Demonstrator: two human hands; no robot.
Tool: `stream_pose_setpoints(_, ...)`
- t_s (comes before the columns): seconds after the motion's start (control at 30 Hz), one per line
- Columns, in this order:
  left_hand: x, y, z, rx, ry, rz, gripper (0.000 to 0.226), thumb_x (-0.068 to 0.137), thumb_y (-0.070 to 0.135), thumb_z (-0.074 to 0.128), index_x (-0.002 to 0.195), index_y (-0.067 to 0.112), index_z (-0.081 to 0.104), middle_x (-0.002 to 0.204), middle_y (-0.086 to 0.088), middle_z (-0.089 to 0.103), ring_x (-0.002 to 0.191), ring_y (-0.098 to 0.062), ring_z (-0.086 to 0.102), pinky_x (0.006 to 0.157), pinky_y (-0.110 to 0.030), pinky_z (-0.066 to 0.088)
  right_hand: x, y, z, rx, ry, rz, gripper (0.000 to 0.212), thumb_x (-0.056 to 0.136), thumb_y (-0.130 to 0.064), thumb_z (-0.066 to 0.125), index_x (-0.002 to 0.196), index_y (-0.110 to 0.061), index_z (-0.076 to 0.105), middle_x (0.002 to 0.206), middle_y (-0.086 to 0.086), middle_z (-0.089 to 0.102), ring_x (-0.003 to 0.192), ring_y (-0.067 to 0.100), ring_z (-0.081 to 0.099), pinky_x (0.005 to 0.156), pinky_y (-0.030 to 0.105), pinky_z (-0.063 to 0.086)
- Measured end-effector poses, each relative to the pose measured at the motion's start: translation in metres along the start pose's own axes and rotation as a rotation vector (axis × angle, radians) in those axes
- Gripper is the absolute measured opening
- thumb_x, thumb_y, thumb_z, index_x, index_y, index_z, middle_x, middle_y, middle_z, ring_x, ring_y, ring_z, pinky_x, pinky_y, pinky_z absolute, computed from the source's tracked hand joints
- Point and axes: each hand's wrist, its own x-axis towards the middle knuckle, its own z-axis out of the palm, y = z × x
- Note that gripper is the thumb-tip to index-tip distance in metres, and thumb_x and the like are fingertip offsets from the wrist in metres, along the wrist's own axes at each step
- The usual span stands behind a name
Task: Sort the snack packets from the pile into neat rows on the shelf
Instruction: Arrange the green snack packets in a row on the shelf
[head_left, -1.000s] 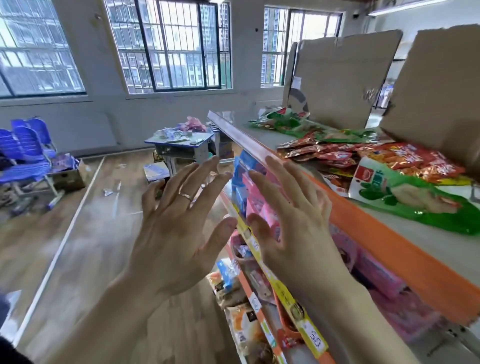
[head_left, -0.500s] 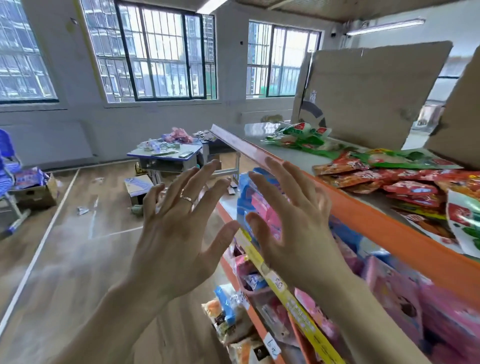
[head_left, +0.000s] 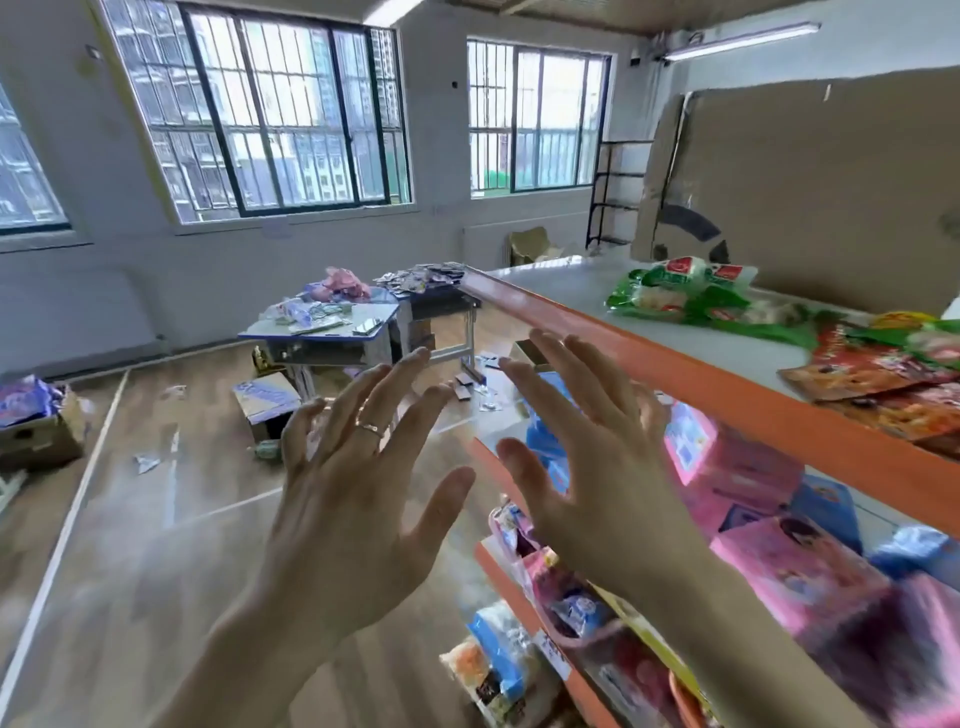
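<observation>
Both hands are up in front of the camera with nothing in them. The left hand (head_left: 353, 499) has its back to the camera and its fingers spread wide, with a thin gold ring (head_left: 370, 427) on one finger. The right hand (head_left: 597, 483) is the same deal: fingers straight and fanned out, just beside the left one, thumbs near each other but apart. As far as I can see, neither hand touches anything.

The snack packets are on the top board of the orange-edged metal shelf (head_left: 675, 364) on the right. There's a loose heap of green plastic packets (head_left: 675, 291) further back and a bunch of red and orange foil packets (head_left: 872, 374) nearer, overlapping every which way. A big brown cardboard sheet (head_left: 805, 182) stands behind them. The lower levels hold pink boxes (head_left: 748, 478) and some blue ones, kinda blurry.

Out in the room there's a blue-topped desk (head_left: 322, 332) littered with more packets, and a brown cardboard box (head_left: 41, 436) sits on the wooden floor at far left
</observation>
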Motion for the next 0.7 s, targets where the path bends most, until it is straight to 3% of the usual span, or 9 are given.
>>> stream_pose_setpoints(0.1, 0.02, -0.009, 0.017, -0.047, 0.012, 0.016, 0.053, 0.095, 0.055, 0.034, 0.14, 0.029, 0.045, 0.158, 0.008, 0.031, 0.144, -0.019, 0.032, 0.11, -0.053, 0.025, 0.014, 0.012, 0.009, -0.034, 0.0, 0.011, 0.051, 0.089, -0.039, 0.052, 0.139, -0.032, 0.048, 0.157, -0.01, 0.031, 0.147, 0.013, 0.015, 0.11, 0.06, 0.025)
stream_pose_setpoints(0.23, 0.053, -0.015, 0.049, -0.106, 0.016, 0.066, 0.054, 0.095, 0.055, 0.034, 0.141, 0.028, 0.045, 0.159, 0.009, 0.029, 0.146, -0.017, 0.029, 0.11, -0.052, 0.025, 0.034, 0.038, 0.016, -0.079, -0.002, 0.044, 0.051, 0.09, -0.045, 0.04, 0.14, -0.034, 0.048, 0.159, -0.012, 0.025, 0.148, 0.011, 0.012, 0.112, 0.047, 0.016)
stream_pose_setpoints(0.37, 0.095, -0.011, 0.078, -0.135, 0.019, 0.059, 0.057, 0.095, 0.054, 0.036, 0.145, 0.029, 0.044, 0.16, 0.011, 0.028, 0.147, -0.015, 0.026, 0.113, -0.049, 0.021, 0.059, 0.067, 0.02, -0.1, 0.014, 0.033, 0.051, 0.089, -0.048, 0.04, 0.137, -0.034, 0.046, 0.158, -0.01, 0.029, 0.148, 0.015, 0.017, 0.111, 0.055, 0.022)
stream_pose_setpoints(0.7, 0.189, 0.003, 0.107, -0.116, 0.052, 0.145, 0.053, 0.097, 0.051, 0.035, 0.143, 0.028, 0.046, 0.155, 0.01, 0.036, 0.141, -0.015, 0.031, 0.112, -0.042, 0.02, 0.118, 0.121, 0.013, -0.166, 0.038, 0.121, 0.056, 0.09, -0.046, 0.045, 0.145, -0.035, 0.04, 0.161, -0.011, 0.02, 0.148, 0.012, 0.006, 0.112, 0.052, 0.012)
